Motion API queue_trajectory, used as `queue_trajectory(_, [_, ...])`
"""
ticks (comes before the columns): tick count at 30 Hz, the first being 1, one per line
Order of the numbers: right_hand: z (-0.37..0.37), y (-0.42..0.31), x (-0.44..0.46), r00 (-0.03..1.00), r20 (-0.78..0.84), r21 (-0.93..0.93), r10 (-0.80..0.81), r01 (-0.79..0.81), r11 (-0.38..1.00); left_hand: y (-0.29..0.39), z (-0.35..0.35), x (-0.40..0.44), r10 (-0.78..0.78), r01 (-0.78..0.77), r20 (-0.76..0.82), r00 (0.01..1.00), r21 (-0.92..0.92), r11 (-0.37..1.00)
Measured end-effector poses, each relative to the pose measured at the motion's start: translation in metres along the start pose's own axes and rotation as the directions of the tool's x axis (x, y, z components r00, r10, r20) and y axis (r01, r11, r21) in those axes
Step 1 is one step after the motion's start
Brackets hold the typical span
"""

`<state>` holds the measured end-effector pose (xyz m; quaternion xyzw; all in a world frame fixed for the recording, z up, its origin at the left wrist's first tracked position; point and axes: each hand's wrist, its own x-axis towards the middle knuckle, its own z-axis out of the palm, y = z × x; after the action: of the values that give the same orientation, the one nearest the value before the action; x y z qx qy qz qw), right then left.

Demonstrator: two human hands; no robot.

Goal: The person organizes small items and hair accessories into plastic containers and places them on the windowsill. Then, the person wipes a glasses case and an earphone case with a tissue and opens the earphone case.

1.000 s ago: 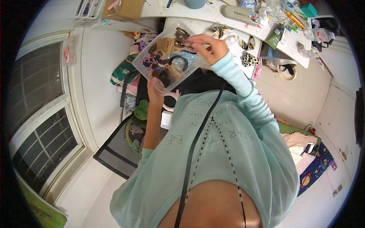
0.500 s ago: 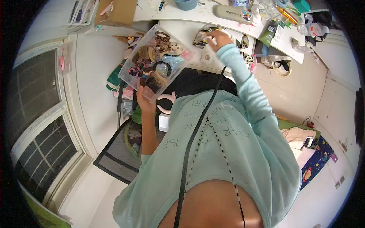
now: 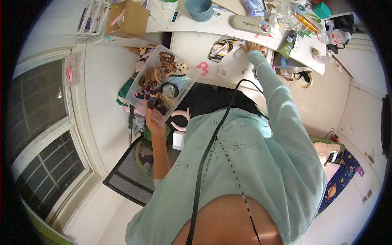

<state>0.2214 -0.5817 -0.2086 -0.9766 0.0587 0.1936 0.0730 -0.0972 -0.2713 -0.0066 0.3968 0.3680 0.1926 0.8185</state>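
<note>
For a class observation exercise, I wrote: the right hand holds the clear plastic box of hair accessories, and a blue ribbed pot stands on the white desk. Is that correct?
Not quite: the head view shows the left hand, not the right hand, holding the clear plastic box of hair accessories. The blue ribbed pot does stand on the white desk.

The right hand (image 3: 256, 50), over the plastic box (image 3: 192, 75) a second ago, has crossed the drawer (image 3: 190, 49) to the drawer's far right corner. The box has shifted toward the drawer's left side, uncovering a pink thing (image 3: 202, 68) there. A spotted cream hair tie (image 3: 181, 68), unseen at first, now shows in the box.
</note>
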Motion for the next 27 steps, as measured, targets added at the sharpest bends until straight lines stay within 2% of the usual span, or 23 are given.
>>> queue_trajectory(2, [-0.002,-0.007,0.006,0.996,0.07,0.031,-0.047,0.045,0.999,0.0,-0.011,-0.001,0.002,-0.003,0.041,0.999,0.007,1.0])
queue_trajectory(4, [-0.001,-0.023,0.008,0.989,0.121,-0.026,-0.088,0.092,0.995,0.011,0.004,-0.008,0.041,-0.046,0.117,0.992,0.04,0.998])
queue_trajectory(6, [-0.012,-0.05,-0.004,0.971,0.216,-0.071,-0.107,0.125,0.99,0.015,0.026,-0.011,0.068,-0.069,0.038,0.997,0.013,0.998])
queue_trajectory(7, [-0.013,-0.059,-0.014,0.957,0.19,-0.034,-0.218,0.228,0.973,0.016,0.031,-0.012,0.079,-0.078,-0.005,0.997,0.002,0.997])
queue_trajectory(9, [-0.016,-0.07,-0.032,0.896,0.122,0.026,-0.427,0.427,0.904,0.018,0.011,-0.012,0.022,-0.022,0.005,1.0,0.043,0.999])
queue_trajectory(10, [-0.009,-0.074,-0.036,0.87,0.131,0.024,-0.475,0.476,0.879,0.017,0.002,-0.011,-0.005,0.005,0.009,1.0,0.06,0.998])
queue_trajectory(12, [0.002,-0.082,-0.046,0.81,0.147,0.026,-0.567,0.57,0.821,0.01,-0.005,-0.003,0.076,-0.072,-0.038,0.996,0.094,0.993])
queue_trajectory(13, [0.0,-0.087,-0.052,0.78,0.225,-0.014,-0.584,0.602,0.799,0.012,-0.009,0.002,0.119,-0.112,-0.057,0.991,0.11,0.988])
queue_trajectory(15, [-0.01,-0.088,-0.067,0.712,0.375,-0.085,-0.594,0.664,0.743,0.016,-0.012,0.002,0.105,-0.104,-0.017,0.994,0.053,0.993])
queue_trajectory(16, [-0.054,-0.094,-0.093,0.698,0.474,-0.123,-0.537,0.657,0.744,0.019,-0.012,0.004,0.1,-0.1,0.005,0.995,0.023,0.995])
queue_trajectory(19, [-0.064,-0.072,-0.091,0.571,0.554,0.105,-0.605,0.674,0.732,0.022,-0.013,0.019,0.114,-0.119,-0.133,0.985,-0.034,0.992])
queue_trajectory(22, [-0.045,-0.028,-0.079,0.624,0.194,0.23,-0.757,0.721,0.654,0.023,-0.02,0.032,0.093,-0.098,-0.061,0.994,-0.07,0.993])
queue_trajectory(25, [-0.06,0.016,-0.083,0.76,0.088,0.575,-0.644,0.489,0.656,0.022,-0.012,0.042,0.123,-0.127,-0.054,0.991,-0.099,0.987])
queue_trajectory(27, [-0.053,0.05,-0.088,0.914,0.129,0.747,-0.384,0.165,0.644,0.025,0.002,0.048,0.142,-0.148,-0.058,0.988,-0.112,0.983])
